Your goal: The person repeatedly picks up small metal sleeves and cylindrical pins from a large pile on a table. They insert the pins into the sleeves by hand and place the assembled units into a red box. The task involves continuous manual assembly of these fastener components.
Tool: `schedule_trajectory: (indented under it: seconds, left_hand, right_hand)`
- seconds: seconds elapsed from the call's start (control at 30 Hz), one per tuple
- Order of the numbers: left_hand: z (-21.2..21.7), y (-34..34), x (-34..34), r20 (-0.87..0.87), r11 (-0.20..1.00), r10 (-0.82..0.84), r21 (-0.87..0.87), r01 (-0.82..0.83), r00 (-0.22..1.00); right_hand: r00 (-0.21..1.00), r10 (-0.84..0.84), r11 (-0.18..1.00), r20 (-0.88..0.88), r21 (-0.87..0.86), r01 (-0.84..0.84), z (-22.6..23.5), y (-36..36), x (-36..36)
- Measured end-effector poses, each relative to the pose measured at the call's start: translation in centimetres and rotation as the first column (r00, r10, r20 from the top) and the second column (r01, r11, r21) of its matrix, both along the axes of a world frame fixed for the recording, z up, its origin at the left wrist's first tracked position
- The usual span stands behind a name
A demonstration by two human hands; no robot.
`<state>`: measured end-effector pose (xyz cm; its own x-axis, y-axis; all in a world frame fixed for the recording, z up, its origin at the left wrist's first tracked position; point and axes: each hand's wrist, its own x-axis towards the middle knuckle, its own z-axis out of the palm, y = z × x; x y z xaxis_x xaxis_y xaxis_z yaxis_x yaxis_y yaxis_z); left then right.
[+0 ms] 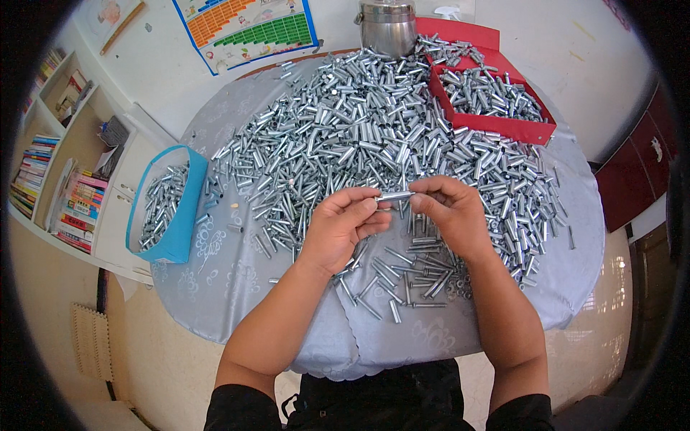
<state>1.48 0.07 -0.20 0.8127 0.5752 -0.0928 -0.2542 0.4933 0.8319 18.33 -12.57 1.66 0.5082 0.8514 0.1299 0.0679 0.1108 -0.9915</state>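
Observation:
Over the middle of the table, my left hand (341,224) pinches one end of a shiny sleeve anchor (394,195) between thumb and fingers. The thumb and forefinger of my right hand (456,217) close on its other end. The piece lies almost level between both hands; fingertips cover its ends. Behind and around the hands spreads a large heap of silver metal sleeves (345,122). Between my forearms lie loose long bolts (424,276) and a lone short sleeve (394,311). Small nuts (460,289) sit close to my right forearm.
A blue bin (192,208) of metal pieces stands at the left edge of the cloth-covered round table (230,287). At the back right is an open red box (496,128) full of sleeves, beside a steel pot (388,30). A bookshelf (86,165) stands left.

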Motion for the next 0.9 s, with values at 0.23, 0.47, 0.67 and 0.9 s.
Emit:
schedule_trajectory:
  seconds: [0.23, 0.47, 0.67, 0.9]
  left_hand:
    - [1.0, -0.8, 0.2, -0.051, 1.000, -0.005, 0.029, 0.007, 0.999]
    - [0.7, -0.6, 0.1, -0.094, 0.988, 0.050, 0.148, -0.036, 0.994]
    - [1.0, 0.9, -0.6, -0.059, 0.950, 0.294, 0.129, -0.285, 0.954]
    - [0.6, 0.7, -0.6, -0.073, 0.957, 0.278, 0.105, -0.270, 0.958]
  right_hand:
    - [0.955, -0.053, 0.993, 0.293, 0.116, 0.020, 0.0, -0.2, -0.9]
    - [0.999, -0.038, 0.996, 0.002, 0.085, 0.038, -0.2, 0.0, -1.3]
    - [0.749, -0.174, 0.985, 0.639, 0.128, 0.119, -0.4, 0.2, 0.1]
    - [0.351, 0.047, 0.998, 0.935, -0.056, 0.016, -1.1, 0.5, -1.1]
